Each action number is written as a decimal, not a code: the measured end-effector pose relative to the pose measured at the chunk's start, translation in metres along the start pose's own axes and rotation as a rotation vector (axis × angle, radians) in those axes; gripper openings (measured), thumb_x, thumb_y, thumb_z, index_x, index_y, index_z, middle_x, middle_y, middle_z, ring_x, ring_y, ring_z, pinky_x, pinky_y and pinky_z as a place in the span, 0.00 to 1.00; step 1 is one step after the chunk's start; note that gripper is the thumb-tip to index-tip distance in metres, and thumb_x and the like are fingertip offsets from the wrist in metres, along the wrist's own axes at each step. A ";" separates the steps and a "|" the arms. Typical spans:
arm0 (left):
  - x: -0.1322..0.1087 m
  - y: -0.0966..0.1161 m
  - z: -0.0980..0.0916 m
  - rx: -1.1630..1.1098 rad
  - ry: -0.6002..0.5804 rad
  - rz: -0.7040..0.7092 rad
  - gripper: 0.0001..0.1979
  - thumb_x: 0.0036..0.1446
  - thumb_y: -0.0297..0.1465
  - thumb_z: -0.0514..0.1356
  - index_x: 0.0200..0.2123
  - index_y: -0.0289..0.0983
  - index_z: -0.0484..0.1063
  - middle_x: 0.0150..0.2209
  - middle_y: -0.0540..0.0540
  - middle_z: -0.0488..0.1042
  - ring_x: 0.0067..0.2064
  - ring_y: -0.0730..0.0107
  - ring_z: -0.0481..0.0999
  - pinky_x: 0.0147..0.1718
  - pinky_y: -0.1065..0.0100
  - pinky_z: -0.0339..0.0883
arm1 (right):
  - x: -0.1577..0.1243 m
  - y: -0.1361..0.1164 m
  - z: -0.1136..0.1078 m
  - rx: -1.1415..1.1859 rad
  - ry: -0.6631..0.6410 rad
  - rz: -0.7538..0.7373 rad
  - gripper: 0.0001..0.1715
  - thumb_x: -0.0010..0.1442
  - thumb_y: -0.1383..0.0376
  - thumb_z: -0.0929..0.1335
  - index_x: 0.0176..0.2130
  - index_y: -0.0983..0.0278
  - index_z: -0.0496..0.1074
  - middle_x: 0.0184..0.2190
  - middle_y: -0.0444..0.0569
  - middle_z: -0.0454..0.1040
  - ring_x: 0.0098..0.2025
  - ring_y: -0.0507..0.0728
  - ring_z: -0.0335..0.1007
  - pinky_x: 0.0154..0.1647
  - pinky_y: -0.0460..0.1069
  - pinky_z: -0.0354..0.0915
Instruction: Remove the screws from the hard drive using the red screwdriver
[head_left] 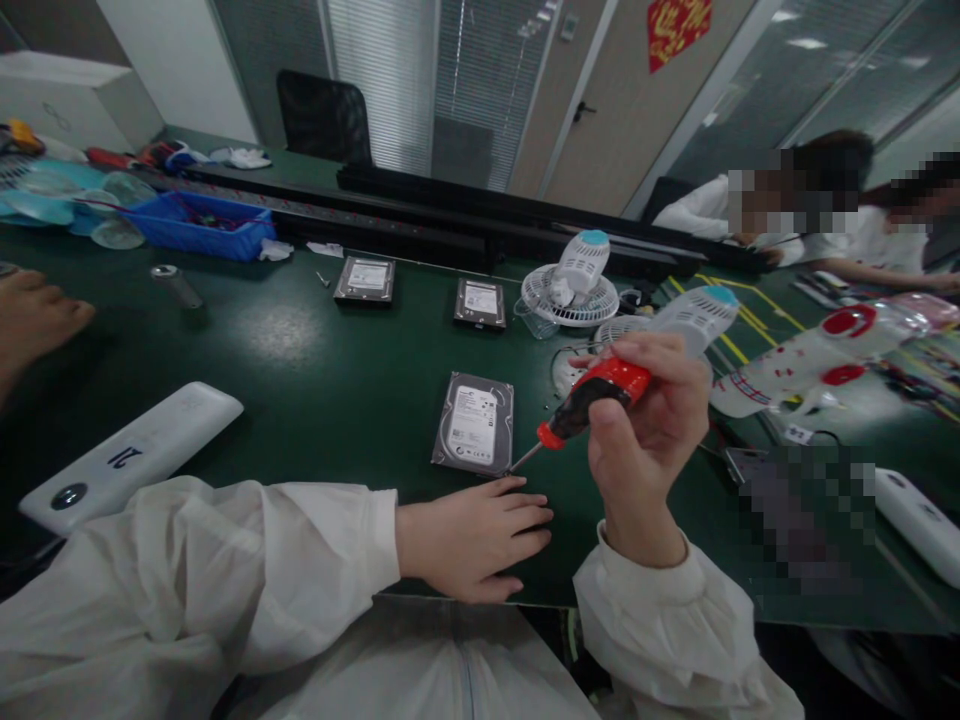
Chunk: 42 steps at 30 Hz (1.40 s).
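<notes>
A hard drive [474, 424] lies label up on the green table, just beyond my left hand [480, 538]. That hand rests with its fingers spread near the drive's front edge and holds nothing. My right hand [649, 430] grips a red and black screwdriver [592, 402] by its handle, tilted down to the left. The screwdriver's tip is at the drive's near right corner; whether it sits in a screw is too small to tell. Tiny dark pieces lie right of the drive. Two more hard drives, one at the left [365, 280] and one at the right [480, 303], lie farther back.
White fans [571, 290] stand beyond my right hand. A blue bin [196, 226] is at the back left, a white numbered device [135, 455] at the left. A bottle [814, 355] lies right. Another person's hand [37, 315] is at the left edge; people sit at the back right.
</notes>
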<state>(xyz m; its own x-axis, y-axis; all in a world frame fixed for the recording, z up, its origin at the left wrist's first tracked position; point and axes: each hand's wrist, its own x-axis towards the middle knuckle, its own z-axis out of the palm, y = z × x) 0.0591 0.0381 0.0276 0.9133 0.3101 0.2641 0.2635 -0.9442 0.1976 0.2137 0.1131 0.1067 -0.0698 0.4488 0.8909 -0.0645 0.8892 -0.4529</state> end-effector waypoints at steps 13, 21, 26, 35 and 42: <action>-0.002 0.001 0.001 -0.021 -0.039 -0.028 0.28 0.65 0.39 0.56 0.62 0.26 0.66 0.63 0.30 0.70 0.67 0.48 0.66 0.68 0.50 0.53 | -0.003 0.002 -0.002 -0.003 -0.020 0.052 0.20 0.63 0.58 0.67 0.54 0.53 0.76 0.49 0.52 0.72 0.50 0.62 0.69 0.45 0.60 0.73; -0.002 0.001 0.001 -0.052 -0.013 -0.026 0.28 0.65 0.38 0.57 0.62 0.25 0.65 0.63 0.29 0.70 0.66 0.47 0.66 0.67 0.48 0.54 | -0.003 0.002 -0.002 -0.148 0.015 -0.021 0.18 0.60 0.56 0.71 0.50 0.51 0.76 0.40 0.49 0.70 0.45 0.60 0.67 0.39 0.56 0.73; -0.002 0.001 0.001 -0.052 -0.036 -0.029 0.29 0.65 0.39 0.57 0.62 0.25 0.65 0.64 0.28 0.68 0.67 0.47 0.66 0.68 0.48 0.53 | -0.004 0.004 -0.004 -0.050 -0.040 0.035 0.23 0.66 0.59 0.64 0.58 0.51 0.74 0.50 0.49 0.73 0.51 0.62 0.71 0.48 0.61 0.72; -0.002 0.002 0.000 -0.063 -0.062 -0.046 0.29 0.66 0.40 0.55 0.64 0.27 0.64 0.65 0.31 0.67 0.68 0.48 0.64 0.69 0.48 0.51 | -0.007 -0.001 -0.003 -0.063 -0.030 0.052 0.21 0.68 0.57 0.64 0.57 0.54 0.75 0.50 0.50 0.72 0.52 0.61 0.70 0.51 0.62 0.72; -0.003 0.002 0.002 -0.054 -0.071 -0.043 0.29 0.67 0.41 0.54 0.64 0.27 0.64 0.65 0.31 0.67 0.68 0.48 0.63 0.69 0.48 0.49 | -0.003 -0.003 0.001 0.001 -0.013 0.021 0.25 0.57 0.68 0.74 0.54 0.54 0.74 0.43 0.47 0.75 0.42 0.56 0.75 0.40 0.54 0.75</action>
<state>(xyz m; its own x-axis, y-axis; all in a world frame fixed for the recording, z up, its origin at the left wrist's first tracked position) 0.0579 0.0349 0.0251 0.9217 0.3400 0.1869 0.2877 -0.9221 0.2586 0.2129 0.1086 0.1054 -0.0839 0.4658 0.8809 -0.0639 0.8797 -0.4712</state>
